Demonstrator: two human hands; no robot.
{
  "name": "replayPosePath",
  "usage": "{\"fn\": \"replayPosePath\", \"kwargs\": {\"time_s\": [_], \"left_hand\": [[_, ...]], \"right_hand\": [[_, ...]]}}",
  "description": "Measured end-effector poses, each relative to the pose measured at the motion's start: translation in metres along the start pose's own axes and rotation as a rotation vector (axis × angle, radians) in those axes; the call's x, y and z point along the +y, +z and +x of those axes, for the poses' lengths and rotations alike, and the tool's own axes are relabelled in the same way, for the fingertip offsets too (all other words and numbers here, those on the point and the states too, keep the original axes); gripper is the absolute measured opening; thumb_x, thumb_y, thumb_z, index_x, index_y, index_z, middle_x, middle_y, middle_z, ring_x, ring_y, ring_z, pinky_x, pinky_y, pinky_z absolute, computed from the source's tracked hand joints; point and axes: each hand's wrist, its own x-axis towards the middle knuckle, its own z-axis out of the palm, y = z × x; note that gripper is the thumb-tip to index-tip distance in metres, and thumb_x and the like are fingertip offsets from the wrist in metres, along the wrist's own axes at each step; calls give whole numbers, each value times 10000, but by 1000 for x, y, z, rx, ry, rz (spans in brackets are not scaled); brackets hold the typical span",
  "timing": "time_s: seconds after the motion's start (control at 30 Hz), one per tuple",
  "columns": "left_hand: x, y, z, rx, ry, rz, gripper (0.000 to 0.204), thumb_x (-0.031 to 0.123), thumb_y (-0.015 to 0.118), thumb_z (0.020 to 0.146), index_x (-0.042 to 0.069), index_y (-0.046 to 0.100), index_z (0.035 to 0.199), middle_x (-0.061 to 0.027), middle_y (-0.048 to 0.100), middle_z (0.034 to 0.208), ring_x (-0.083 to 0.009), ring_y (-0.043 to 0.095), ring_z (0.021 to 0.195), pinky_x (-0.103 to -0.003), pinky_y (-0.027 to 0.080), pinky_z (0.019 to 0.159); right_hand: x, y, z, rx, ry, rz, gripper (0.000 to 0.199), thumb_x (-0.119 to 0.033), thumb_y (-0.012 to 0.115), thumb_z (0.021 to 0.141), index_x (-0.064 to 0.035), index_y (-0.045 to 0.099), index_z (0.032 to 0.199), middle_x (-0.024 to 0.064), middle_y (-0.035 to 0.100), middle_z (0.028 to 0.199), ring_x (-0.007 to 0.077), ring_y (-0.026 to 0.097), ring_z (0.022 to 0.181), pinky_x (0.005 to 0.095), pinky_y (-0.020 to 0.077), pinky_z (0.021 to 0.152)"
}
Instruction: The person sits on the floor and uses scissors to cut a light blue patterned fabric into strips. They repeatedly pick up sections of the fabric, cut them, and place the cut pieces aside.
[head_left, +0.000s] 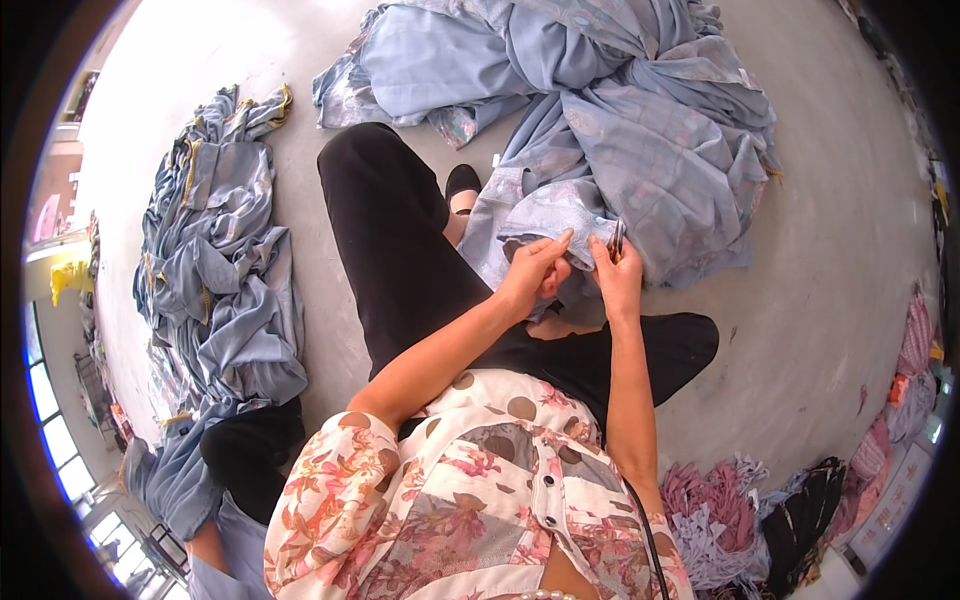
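Observation:
A light blue garment (560, 207) with a faint pattern lies bunched in front of my lap, joined to or resting against a large heap of the same cloth. My left hand (536, 272) pinches its edge, thumb and index finger together. Just to the right, my right hand (618, 276) is closed around a small pair of thread snips (618, 238), their metal tips pointing away from me. My right thumb and fingertips also touch the garment's edge. Whether the snips' blades touch the cloth, I cannot tell.
The big blue fabric heap (660, 130) spreads across the floor (800, 330) ahead. A long pile of blue garments (235, 260) lies on the left, beside another person's dark-clad knee (250, 445). Pink cloth strips (715, 505) and black cloth (805, 510) lie at the lower right.

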Motion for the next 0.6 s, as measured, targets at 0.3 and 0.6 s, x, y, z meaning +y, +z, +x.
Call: {"fn": "replayPosePath", "kwargs": {"time_s": [0.3,0.6], "left_hand": [[5,-6,25,138,421,284,272,275,534,926,31,508,810,-56,587,777,-126,563,672,-272,461,577],[15,-9,30,73,196,-121,310,288,353,987,3,471,1018,-175,628,971,-297,652,853,-405,560,730]], "right_hand": [[7,6,-13,31,-190,19,249,-151,726,790,-29,540,903,-41,498,690,14,394,565,168,343,512],[29,19,-26,182,-371,-402,264,-56,724,725,-21,559,928,31,580,805,112,495,597,248,420,556]]}}
